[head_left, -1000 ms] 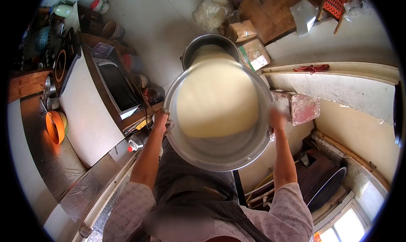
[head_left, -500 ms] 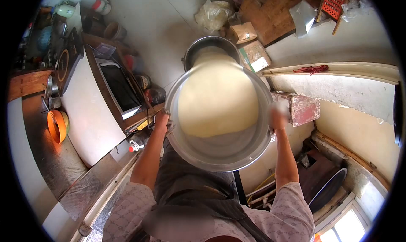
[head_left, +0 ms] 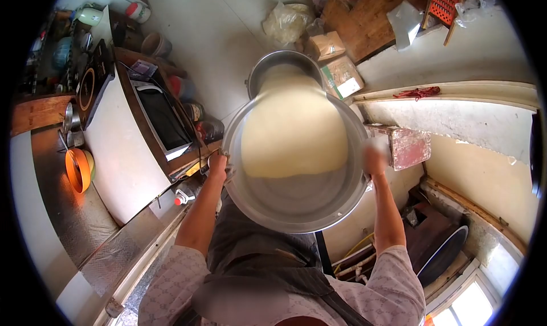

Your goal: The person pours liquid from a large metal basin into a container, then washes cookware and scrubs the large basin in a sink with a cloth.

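A wide metal basin [head_left: 285,203] is tipped away from me, gripped at its two sides. My left hand [head_left: 217,164] is closed on the handle at its left rim. On the opposite rim my right hand [head_left: 374,158] is closed too, partly blurred. Pale yellow liquid [head_left: 294,135] covers the far part of the basin and runs over its far edge into a deeper metal pot [head_left: 265,70]. The near part of the basin's bottom shows bare, with a thin wet film. The level inside the pot is partly hidden by the stream.
Cardboard boxes [head_left: 343,74] and a clear plastic bag [head_left: 286,22] lie beyond the pot. To the left stands a white cabinet [head_left: 125,161] with an orange bowl [head_left: 77,170] further left. A worn red box [head_left: 410,147] is at my right.
The liquid's near edge has drawn back toward the far side, baring more of the basin's bottom. Both hands keep their hold, almost unmoved.
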`<action>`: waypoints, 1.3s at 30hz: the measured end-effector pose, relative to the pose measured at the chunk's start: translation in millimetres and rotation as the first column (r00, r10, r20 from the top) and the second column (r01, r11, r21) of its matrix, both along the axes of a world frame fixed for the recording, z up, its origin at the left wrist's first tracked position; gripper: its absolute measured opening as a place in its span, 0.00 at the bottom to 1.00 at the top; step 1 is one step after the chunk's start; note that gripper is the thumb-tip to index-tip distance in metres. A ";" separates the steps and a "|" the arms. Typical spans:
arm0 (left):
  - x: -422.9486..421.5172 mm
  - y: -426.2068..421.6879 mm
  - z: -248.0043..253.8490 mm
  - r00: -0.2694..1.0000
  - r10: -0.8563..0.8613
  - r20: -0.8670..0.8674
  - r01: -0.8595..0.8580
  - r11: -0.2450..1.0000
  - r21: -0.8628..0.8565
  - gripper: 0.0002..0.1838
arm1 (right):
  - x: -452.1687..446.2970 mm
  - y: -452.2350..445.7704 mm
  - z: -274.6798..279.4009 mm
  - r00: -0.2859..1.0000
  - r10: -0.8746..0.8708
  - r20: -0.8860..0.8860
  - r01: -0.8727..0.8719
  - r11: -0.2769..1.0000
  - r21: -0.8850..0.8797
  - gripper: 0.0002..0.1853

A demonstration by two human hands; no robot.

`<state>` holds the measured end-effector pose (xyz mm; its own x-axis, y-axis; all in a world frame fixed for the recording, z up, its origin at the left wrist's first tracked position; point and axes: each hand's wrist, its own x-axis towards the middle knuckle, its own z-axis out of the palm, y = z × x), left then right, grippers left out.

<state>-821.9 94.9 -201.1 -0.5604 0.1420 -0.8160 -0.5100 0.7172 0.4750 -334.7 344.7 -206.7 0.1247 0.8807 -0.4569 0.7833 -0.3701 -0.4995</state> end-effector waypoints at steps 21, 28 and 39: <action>5.0 -23.7 22.6 0.992 0.080 0.093 -0.082 0.996 0.020 0.09 | -6.7 33.3 68.1 0.996 0.086 0.019 -0.085 0.993 -0.077 0.27; 8.4 -28.1 17.6 0.977 0.117 0.177 -0.133 0.988 0.083 0.09 | -3.7 54.6 86.4 0.984 0.156 0.087 -0.148 0.984 -0.094 0.27; 21.4 -16.1 43.5 0.901 0.211 0.380 -0.271 0.956 0.112 0.09 | -24.8 106.2 121.1 0.946 0.297 0.126 -0.277 0.948 -0.158 0.27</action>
